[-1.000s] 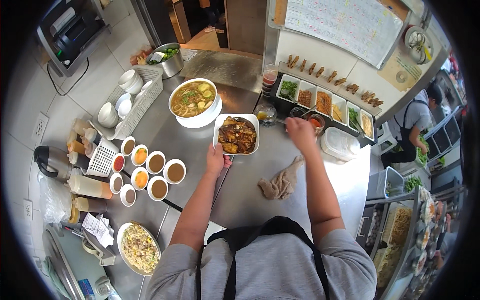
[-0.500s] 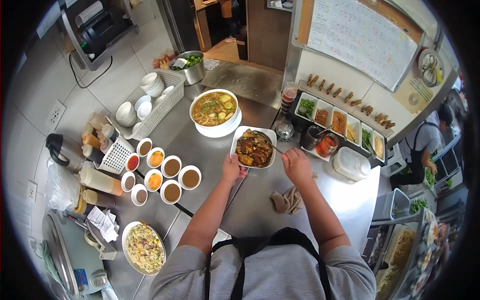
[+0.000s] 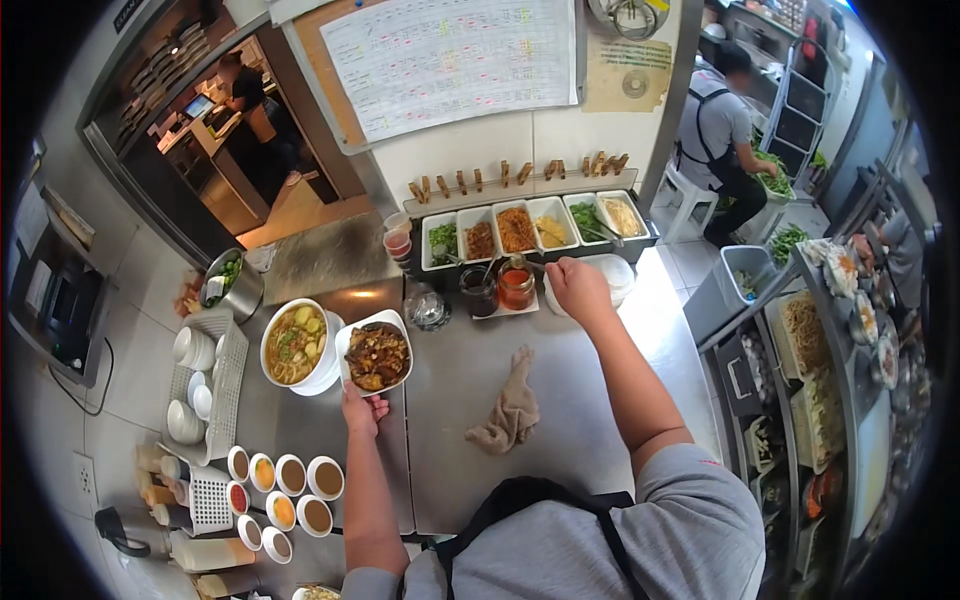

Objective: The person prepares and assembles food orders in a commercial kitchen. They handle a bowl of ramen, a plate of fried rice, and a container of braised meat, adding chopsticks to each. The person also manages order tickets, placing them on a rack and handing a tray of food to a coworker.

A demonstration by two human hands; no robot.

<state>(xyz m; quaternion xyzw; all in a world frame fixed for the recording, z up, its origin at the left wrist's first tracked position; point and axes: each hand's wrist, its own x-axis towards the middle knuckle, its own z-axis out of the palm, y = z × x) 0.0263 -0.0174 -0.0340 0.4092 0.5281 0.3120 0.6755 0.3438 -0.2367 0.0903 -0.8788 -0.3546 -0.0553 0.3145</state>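
Note:
My left hand (image 3: 364,408) grips the near edge of a white square bowl (image 3: 343,352), its fingers under the rim. Dark glossy stewed food (image 3: 378,357) fills the bowl. My right hand (image 3: 580,288) is stretched out to the back right, closed around what looks like a spoon's handle beside the jar of red sauce (image 3: 516,285). The spoon's far end is hard to make out. Beside the square bowl, a large round bowl of noodle soup (image 3: 296,343) stands on a white plate (image 3: 322,382).
Topping trays (image 3: 540,232) line the back, near a dark sauce jar (image 3: 478,290), a glass jar (image 3: 428,308) and a lidded tub (image 3: 607,275). A crumpled cloth (image 3: 508,408) lies mid-counter. Sauce cups (image 3: 291,474) and a crockery basket (image 3: 232,390) are left. A co-worker (image 3: 715,130) sits behind, right.
My view has turned to the right. My right hand has left the square bowl for the sauce jars, and the spoon is out of the food. My left hand still holds the bowl.

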